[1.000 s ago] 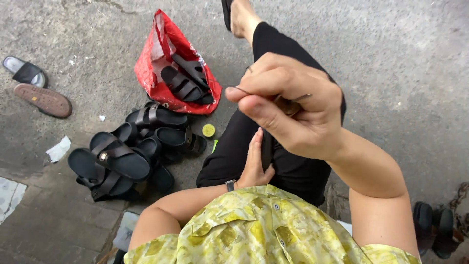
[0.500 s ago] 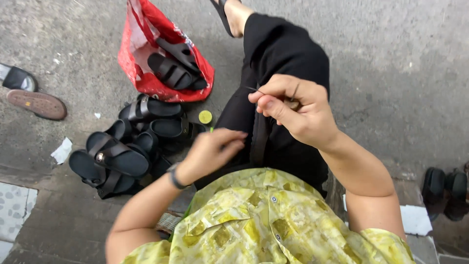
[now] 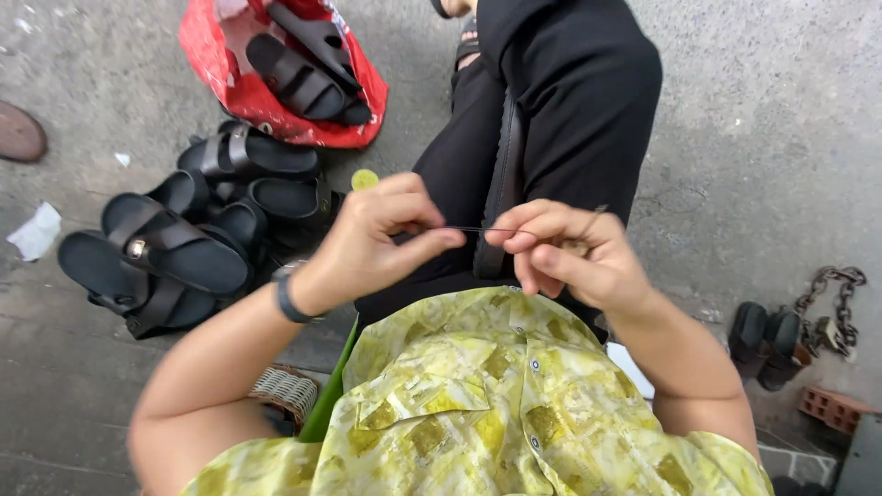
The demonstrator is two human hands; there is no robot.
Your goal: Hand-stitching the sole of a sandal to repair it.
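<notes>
Both hands meet over the lap: the left hand (image 3: 381,241) and right hand (image 3: 560,253) each pinch an end of a thin thread (image 3: 478,230), possibly with a needle. Beyond lie black sandals (image 3: 175,248) and a red bag (image 3: 276,69).

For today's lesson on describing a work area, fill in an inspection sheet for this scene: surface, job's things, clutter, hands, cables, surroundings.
Surface: rough grey concrete ground, stained.
Job's things: a thin thread stretched between both hands; a dark strap lying on the black-trousered lap.
Clutter: pile of black sandals on the ground; more sandals in a red bag; a small yellow-green round lid; paper scrap.
Hands: left hand pinches the thread with its fingers; right hand pinches the other end.
Cables: nothing seen; only a rusty chain.
Surroundings: dark shoes beside the chain, a brick, a woven basket.
</notes>
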